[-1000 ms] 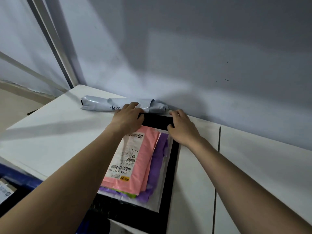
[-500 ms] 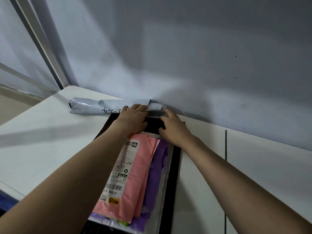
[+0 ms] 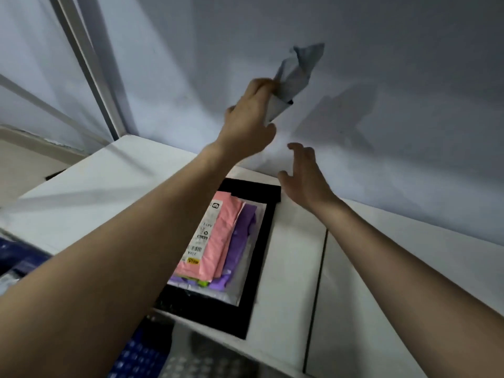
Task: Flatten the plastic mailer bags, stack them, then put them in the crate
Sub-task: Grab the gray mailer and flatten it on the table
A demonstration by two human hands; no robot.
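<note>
My left hand [image 3: 249, 124] is raised above the table and grips a crumpled grey mailer bag [image 3: 296, 77], which sticks up in front of the wall. My right hand [image 3: 306, 177] hovers lower, fingers spread, holding nothing, just past the far end of the stack. On the white table [image 3: 95, 203] lies a stack of flat mailers: a large black one [image 3: 263, 255] at the bottom, a clear one, a purple one [image 3: 241, 241], and a pink one [image 3: 218, 236] with a shipping label on top.
The grey wall [image 3: 381, 77] rises directly behind the table. A seam [image 3: 317, 282] splits the tabletop to the right of the stack. A blue crate [image 3: 139, 356] shows below the table's near edge. A window frame [image 3: 90, 64] stands at the left.
The grey mailer lay rolled against the wall with both hands on it. My left hand has lifted it into the air, and my right hand has come off it and opened.
</note>
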